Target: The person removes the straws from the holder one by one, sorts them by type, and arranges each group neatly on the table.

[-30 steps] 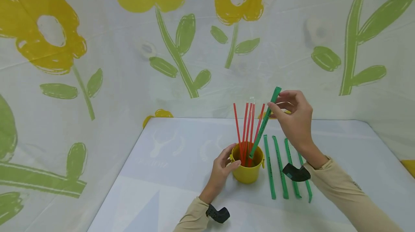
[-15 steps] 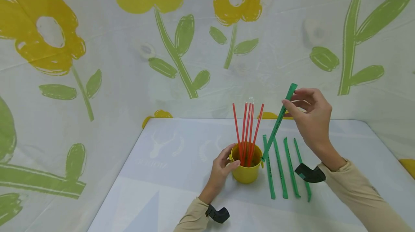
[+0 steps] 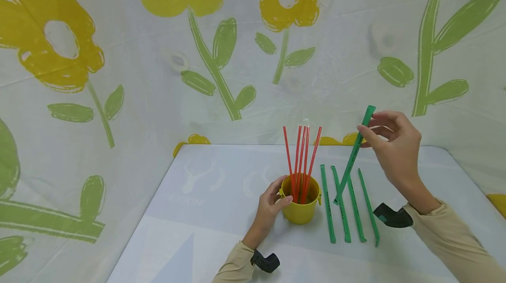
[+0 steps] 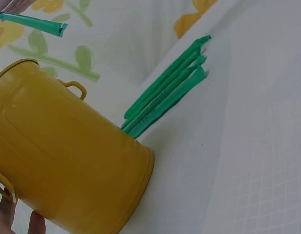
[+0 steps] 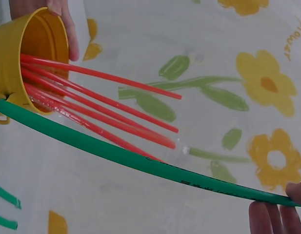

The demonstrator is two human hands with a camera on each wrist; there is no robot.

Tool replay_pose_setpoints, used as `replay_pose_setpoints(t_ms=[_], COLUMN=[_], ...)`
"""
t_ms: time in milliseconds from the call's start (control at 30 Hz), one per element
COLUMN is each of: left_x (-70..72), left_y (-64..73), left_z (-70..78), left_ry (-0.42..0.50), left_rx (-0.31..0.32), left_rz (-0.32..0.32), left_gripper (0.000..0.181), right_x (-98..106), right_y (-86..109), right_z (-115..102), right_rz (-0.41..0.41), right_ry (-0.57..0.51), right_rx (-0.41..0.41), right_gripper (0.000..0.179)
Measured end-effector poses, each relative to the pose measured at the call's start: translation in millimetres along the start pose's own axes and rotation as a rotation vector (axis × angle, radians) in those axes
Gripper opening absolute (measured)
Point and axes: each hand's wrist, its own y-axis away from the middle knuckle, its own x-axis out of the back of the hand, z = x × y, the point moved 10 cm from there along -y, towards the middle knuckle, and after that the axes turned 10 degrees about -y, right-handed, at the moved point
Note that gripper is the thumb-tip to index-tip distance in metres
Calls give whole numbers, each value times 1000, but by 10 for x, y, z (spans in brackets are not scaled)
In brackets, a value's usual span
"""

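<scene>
My left hand (image 3: pixel 269 206) holds the small yellow bucket (image 3: pixel 299 214) by its left side, thumb over the rim. Several red straws (image 3: pixel 297 155) stand in the bucket and fan out at the top; a clear wrapper shows round at least one. To the right, my right hand (image 3: pixel 395 142) pinches a green paper-wrapped straw (image 3: pixel 354 153) near its upper end. This straw hangs tilted, its lower end over the row of green wrapped straws (image 3: pixel 327 204) on the table. In the right wrist view, the held straw (image 5: pixel 121 153) shows dark print along it.
The lying green straws (image 4: pixel 165 87) are roughly parallel, right of the bucket. A white table (image 3: pixel 189 230) carries everything. Behind it hangs a flower-printed cloth (image 3: pixel 340 54), close to the table's back edge.
My right hand has moved right with the green straw, whose lower end has gone from the bucket's mouth to above the lying straws. The left hand and bucket have stayed put.
</scene>
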Motion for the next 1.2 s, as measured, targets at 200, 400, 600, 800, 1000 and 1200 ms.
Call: replay_pose_setpoints(t_ms=[200,400,600,800,1000,1200], left_x=[1,6,11,22,18,1], left_y=[9,11,-5,8,28,40], left_z=[149,128,-25,104,287,307], left_ry=[4,17,15,10,14,19], left_rx=[23,7,-3,11,14,13], left_rz=[-28,-20,0,-11,-28,-44], left_gripper=[54,53,54,55,55,56], right_x=[80,141,210,282,357,414], right_y=[13,23,44,66,97,136], right_z=[48,111,187,291,364,419], right_rz=[-1,-15,-39,-53,-66,-84], right_ry=[60,102,141,171,219,259], right_rx=[-22,-59,-83,-119,-146,-159], right_gripper=[34,33,31,32,32,33])
